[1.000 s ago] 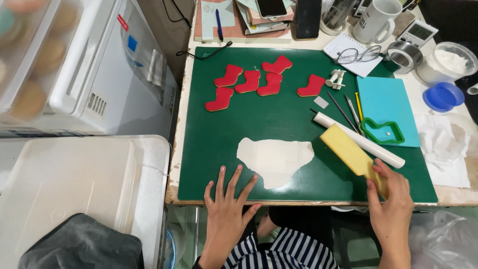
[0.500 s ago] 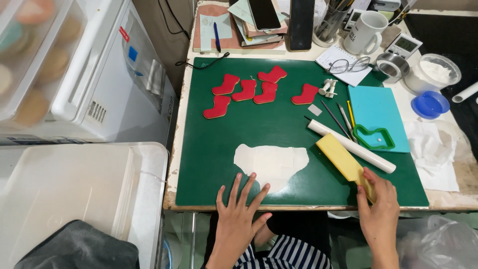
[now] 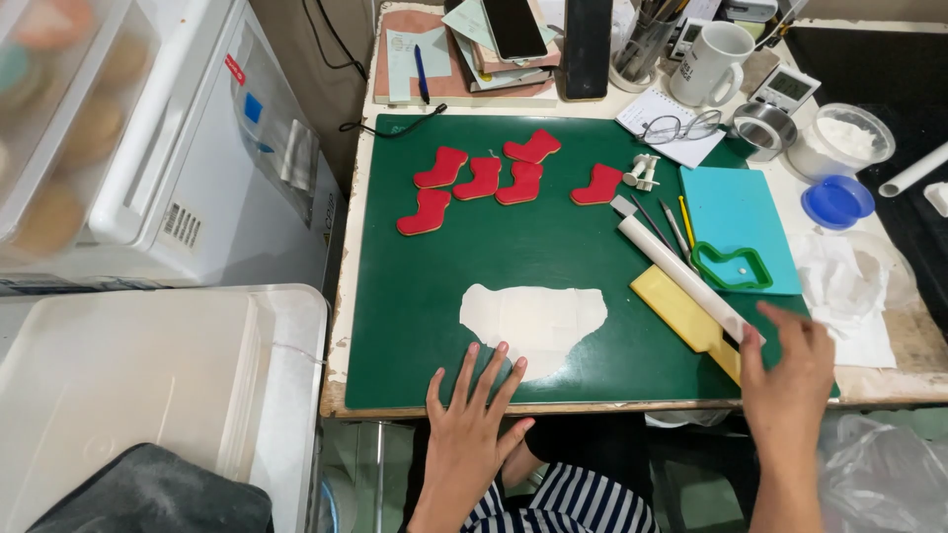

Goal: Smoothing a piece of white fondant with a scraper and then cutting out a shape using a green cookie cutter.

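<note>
Your left hand [image 3: 474,410] lies flat with its fingers spread at the near edge of the dark green cutting mat [image 3: 415,296], fingertips just touching the rim of the thin, white, rolled-out sheet of icing paste [image 3: 533,318]; it grips nothing, only presses down. Your right hand [image 3: 787,370] has shifted since a second ago: then it sat over the near end of the yellow rectangular smoothing paddle [image 3: 681,311], and now it reaches slightly up and outward, fingers loosely curled over the near ends of the paddle and the long white plastic rolling pin [image 3: 681,276]. Whether those fingers have closed on either tool cannot be told, since the hand covers the contact.

The white sheet stays in the middle of the mat's near half, unmoved between the frames, and your left hand has kept its place beside it. Judged from this, the paste is rolled and held steady while you go for a tool.

Beyond it, six red stocking-shaped iced cookies [image 3: 481,180] lie in a loose cluster at the far side of the mat. A green stocking-shaped cutter [image 3: 731,266] rests on the light blue square pad [image 3: 736,212] to the right, just beside the rolling pin.
</note>
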